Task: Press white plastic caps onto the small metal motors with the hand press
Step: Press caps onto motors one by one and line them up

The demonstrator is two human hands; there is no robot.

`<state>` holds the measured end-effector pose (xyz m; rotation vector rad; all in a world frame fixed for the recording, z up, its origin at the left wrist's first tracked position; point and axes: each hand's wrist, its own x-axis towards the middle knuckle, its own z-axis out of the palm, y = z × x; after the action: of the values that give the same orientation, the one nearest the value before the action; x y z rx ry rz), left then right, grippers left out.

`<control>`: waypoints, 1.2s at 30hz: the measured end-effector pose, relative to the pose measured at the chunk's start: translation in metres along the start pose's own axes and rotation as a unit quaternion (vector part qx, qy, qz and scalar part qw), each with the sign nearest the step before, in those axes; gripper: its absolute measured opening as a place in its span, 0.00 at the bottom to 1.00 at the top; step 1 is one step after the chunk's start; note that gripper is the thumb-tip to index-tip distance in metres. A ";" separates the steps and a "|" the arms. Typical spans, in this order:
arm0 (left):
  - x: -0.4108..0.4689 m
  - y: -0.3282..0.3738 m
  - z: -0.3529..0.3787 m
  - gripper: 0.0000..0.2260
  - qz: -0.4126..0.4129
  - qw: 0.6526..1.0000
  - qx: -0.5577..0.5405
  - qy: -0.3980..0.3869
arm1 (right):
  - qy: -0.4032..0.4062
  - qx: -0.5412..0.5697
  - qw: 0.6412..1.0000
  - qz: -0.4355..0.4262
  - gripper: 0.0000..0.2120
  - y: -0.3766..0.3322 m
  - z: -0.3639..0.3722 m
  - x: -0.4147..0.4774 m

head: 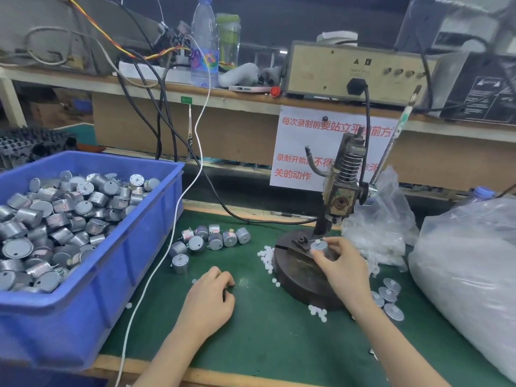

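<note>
Green mat [268,344] on workbench; wooden shelf [237,97] behind.

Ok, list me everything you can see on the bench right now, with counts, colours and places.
blue plastic bin: one, blue, left side of bench
small silver metal motors: heap, silver, in the bin
loose silver motors: about nine, silver, mat beside bin
small white plastic caps: many, white, around press base
dark metal hand press: one, dark, mat centre-right
capped silver motors: four, silver, right of press base
clear plastic bags: two, clear, far right
green mat: one, green, bench top
clear water bottle: one, clear, back shelf
left hand: one, resting on mat, fingers curled
right hand: one, gripping held silver motor on press base
</note>
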<state>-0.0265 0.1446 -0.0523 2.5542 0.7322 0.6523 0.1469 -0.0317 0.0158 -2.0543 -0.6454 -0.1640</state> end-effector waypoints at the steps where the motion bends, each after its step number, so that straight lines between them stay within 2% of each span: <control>1: 0.000 0.000 0.000 0.09 -0.001 1.000 0.001 0.000 | -0.001 -0.028 1.000 -0.011 0.14 0.001 0.002 0.003; 7: -0.001 0.002 -0.002 0.09 -0.005 1.000 -0.001 0.002 | 0.013 -0.146 0.988 -0.048 0.17 0.019 0.006 0.016; 14: -0.002 0.002 -0.003 0.08 -0.014 1.000 -0.002 0.004 | 0.034 -0.200 0.978 -0.043 0.18 0.022 0.007 0.023; 17: -0.002 0.003 -0.003 0.08 -0.019 1.000 -0.001 0.003 | -0.001 -0.202 0.979 -0.016 0.22 0.019 0.004 0.023; 18: -0.002 0.002 -0.003 0.07 -0.023 1.000 -0.006 0.003 | -0.023 -0.189 0.982 0.002 0.24 0.017 0.003 0.022; 20: -0.003 0.001 -0.004 0.06 -0.036 0.999 -0.031 0.010 | -0.028 -0.091 0.995 0.040 0.27 0.013 -0.001 0.022; 22: -0.003 0.001 -0.004 0.07 -0.046 0.997 -0.051 0.017 | 0.031 0.043 0.995 0.088 0.29 0.007 -0.013 0.027; 24: -0.002 0.001 -0.004 0.08 -0.051 0.997 -0.054 0.019 | 0.087 0.136 0.979 0.123 0.30 -0.003 -0.032 0.040; 27: -0.001 0.001 -0.004 0.07 -0.055 0.997 -0.049 0.023 | 0.095 0.183 0.975 0.085 0.35 -0.023 -0.059 0.067; 30: -0.002 0.002 -0.003 0.07 -0.057 0.997 -0.047 0.025 | 0.086 0.187 0.978 0.039 0.34 -0.044 -0.079 0.095; 32: -0.003 0.003 -0.004 0.07 -0.055 0.997 -0.045 0.024 | 0.066 0.232 0.970 0.039 0.33 -0.058 -0.089 0.114; 34: -0.003 0.005 -0.005 0.07 -0.053 0.997 -0.043 0.021 | 0.048 0.275 0.959 0.049 0.30 -0.072 -0.096 0.126; 36: -0.004 0.005 -0.006 0.07 -0.057 0.997 -0.042 0.020 | 0.054 0.319 0.945 0.051 0.23 -0.082 -0.099 0.130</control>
<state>-0.0307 0.1401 -0.0462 2.4108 0.8386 0.6830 0.2295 -0.0305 0.1787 -1.4349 -0.4455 -0.0015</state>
